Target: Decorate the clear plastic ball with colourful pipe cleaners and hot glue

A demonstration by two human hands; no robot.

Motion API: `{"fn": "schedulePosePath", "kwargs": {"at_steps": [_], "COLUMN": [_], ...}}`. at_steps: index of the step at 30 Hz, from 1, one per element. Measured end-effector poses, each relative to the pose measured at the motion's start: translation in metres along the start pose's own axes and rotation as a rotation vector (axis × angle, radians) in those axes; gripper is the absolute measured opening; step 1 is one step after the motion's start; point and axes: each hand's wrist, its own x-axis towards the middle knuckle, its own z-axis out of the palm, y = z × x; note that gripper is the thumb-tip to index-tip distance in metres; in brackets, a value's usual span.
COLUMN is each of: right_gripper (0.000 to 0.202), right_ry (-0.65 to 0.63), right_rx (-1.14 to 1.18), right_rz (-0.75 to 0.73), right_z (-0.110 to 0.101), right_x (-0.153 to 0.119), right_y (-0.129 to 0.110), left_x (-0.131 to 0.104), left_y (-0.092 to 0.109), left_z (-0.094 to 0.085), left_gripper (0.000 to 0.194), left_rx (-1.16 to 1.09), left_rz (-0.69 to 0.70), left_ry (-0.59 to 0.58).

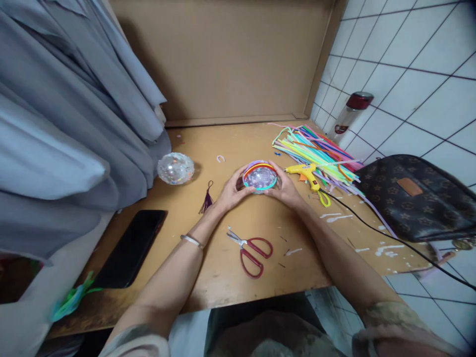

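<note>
A clear round ball [261,177] with purple, red, yellow and turquoise bands around it is held between both hands at the middle of the table. My left hand [234,189] grips its left side, the thumb along the lower front edge. On the right side, my right hand [285,188] has its fingers closed against the ball. Just right of that hand lies a yellow glue gun [307,173] with its nozzle toward the hand. Red-handled scissors [251,250] rest nearer to me, blades partly apart. A dark purple tassel [207,199] lies left of my left hand.
Another clear ball [176,168] sits at the left by a grey curtain [74,114]. Colourful pipe cleaners [316,148], a bottle [349,116] and a brown bag [416,198] are at the right. A black phone [130,248] lies front left. The glue gun's cable [375,229] crosses the right side.
</note>
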Motion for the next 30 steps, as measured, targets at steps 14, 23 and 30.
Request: {"fn": "schedulePosePath", "kwargs": {"at_steps": [14, 23, 30], "right_gripper": [0.117, 0.112, 0.113], "right_ry": [0.031, 0.057, 0.063], "right_rx": [-0.13, -0.015, 0.081], "right_rz": [0.01, 0.063, 0.115], "right_z": [-0.002, -0.001, -0.004], "right_x": [-0.003, -0.004, -0.001], "right_y": [-0.009, -0.012, -0.012], "left_x": [0.003, 0.005, 0.005], "left_y": [-0.001, -0.006, -0.008], "left_z": [0.003, 0.003, 0.004], "left_gripper": [0.106, 0.107, 0.109], "left_rx": [0.034, 0.03, -0.034], "left_rz": [-0.063, -0.064, -0.088], "left_ry": [0.027, 0.05, 0.039]}}
